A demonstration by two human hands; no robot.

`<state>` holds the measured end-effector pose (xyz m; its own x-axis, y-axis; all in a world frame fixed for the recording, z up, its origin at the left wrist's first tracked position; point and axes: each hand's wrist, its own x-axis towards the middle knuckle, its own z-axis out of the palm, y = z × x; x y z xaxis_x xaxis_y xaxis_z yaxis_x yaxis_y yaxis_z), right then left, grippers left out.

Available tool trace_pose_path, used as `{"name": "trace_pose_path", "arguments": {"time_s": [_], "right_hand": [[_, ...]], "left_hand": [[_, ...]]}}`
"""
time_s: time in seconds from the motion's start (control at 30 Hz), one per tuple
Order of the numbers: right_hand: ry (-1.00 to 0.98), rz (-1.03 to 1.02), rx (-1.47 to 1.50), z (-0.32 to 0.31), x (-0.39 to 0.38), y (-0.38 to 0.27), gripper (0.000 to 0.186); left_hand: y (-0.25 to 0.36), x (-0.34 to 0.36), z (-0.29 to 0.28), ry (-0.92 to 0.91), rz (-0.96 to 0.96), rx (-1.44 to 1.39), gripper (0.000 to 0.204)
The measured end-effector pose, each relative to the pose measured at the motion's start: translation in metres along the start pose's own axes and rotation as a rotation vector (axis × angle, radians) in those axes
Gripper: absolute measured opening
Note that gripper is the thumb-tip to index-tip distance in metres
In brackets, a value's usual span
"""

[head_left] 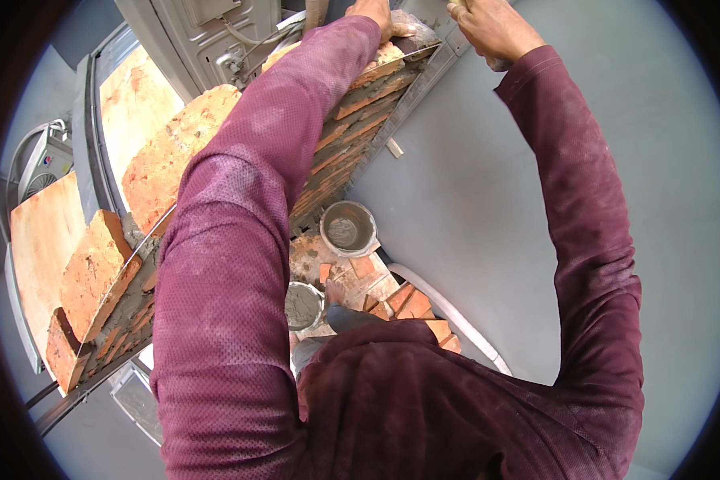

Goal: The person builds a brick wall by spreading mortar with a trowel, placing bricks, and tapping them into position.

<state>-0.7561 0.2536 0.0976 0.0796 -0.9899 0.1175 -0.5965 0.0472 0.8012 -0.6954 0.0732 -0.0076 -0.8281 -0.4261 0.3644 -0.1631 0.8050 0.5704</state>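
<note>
My left hand (374, 14) reaches to the far end of a brick wall (360, 132), at the top edge of the view. Its fingers are partly cut off, so its grip is unclear. Beside it lies a greyish lump (412, 34), and just below that a rough orange brick (380, 64) sits on the wall's top. Off to the right, my right hand (498, 34) is closed in front of the grey wall surface. A small yellowish end (457, 7) shows at its fingers; what it belongs to is cut off.
Large orange bricks (176, 152) stand along the wall top by a thin string (120, 284). Below are two mortar buckets, one grey-rimmed (349, 228) and one pale-rimmed (304, 306), plus stacked bricks (412, 304) and a white pipe (456, 320). A metal unit (208, 48) stands behind.
</note>
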Motion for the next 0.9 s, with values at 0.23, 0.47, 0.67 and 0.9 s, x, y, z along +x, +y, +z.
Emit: {"name": "trace_pose_path", "arguments": {"time_s": [0.23,0.47,0.67,0.9], "right_hand": [[-0.105,-0.138,0.037,0.019,-0.003,-0.003,0.018],[-0.418,0.799,0.928,-0.045,0.011,-0.023,0.034],[-0.475,0.724,0.970,-0.044,0.007,-0.022,0.037],[-0.139,0.038,0.458,0.036,-0.015,-0.003,0.038]], "left_hand": [[0.005,-0.003,-0.014,-0.092,-0.085,-0.035,0.050],[0.006,-0.004,-0.013,-0.064,-0.097,-0.038,0.050],[0.005,0.000,-0.004,-0.029,-0.073,-0.028,0.051],[0.020,-0.004,-0.011,-0.092,-0.109,-0.032,0.057]]}}
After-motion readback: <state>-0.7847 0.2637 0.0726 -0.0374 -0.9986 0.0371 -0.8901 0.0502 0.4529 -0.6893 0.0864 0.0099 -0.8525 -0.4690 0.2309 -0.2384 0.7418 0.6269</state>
